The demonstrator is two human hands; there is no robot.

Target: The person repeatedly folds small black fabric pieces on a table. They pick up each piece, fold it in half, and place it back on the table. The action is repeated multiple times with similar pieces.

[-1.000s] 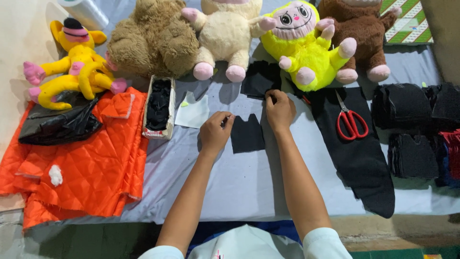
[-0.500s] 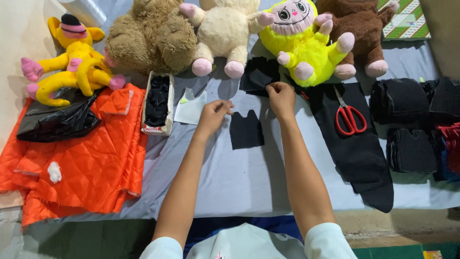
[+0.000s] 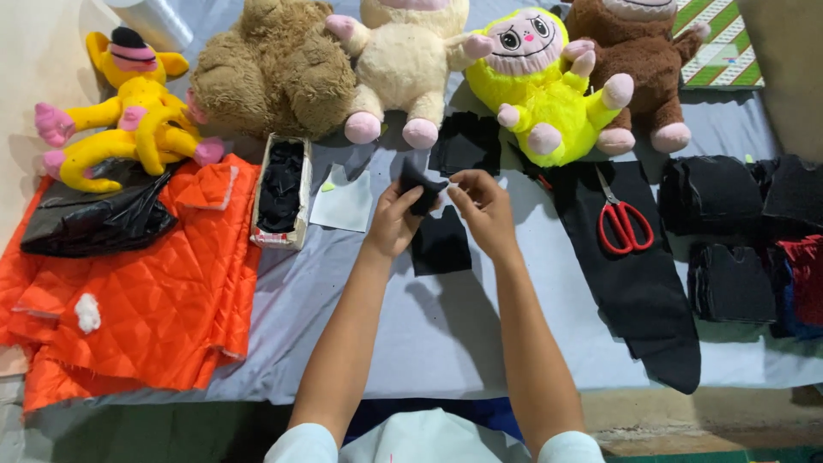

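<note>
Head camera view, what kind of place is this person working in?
Probably a small plush toy sewing workshop. Finished stuffed toys, such as a yellow plush monkey, line the grey-covered table, red-handled scissors lie on black fabric, and both hands hold a small black fabric piece.

The top edge cuts off the heads of the cream plush toy [image 3: 403, 60] and the dark brown plush toy [image 3: 639, 69], and the tan bear [image 3: 274, 73] shows no face at all. A clear plastic roll [image 3: 159, 19] in the top left corner is mostly out of frame. The small black cloth piece [image 3: 420, 190] is partly covered by the fingers of the left hand [image 3: 396, 219] and right hand [image 3: 482, 206], so its full shape cannot be told. The black cloth stacks [image 3: 729, 283] on the right blur into one dark mass, and the red cloth [image 3: 806, 274] runs off the right edge. What fills the narrow box [image 3: 281, 190] is too dark to make out.
</note>
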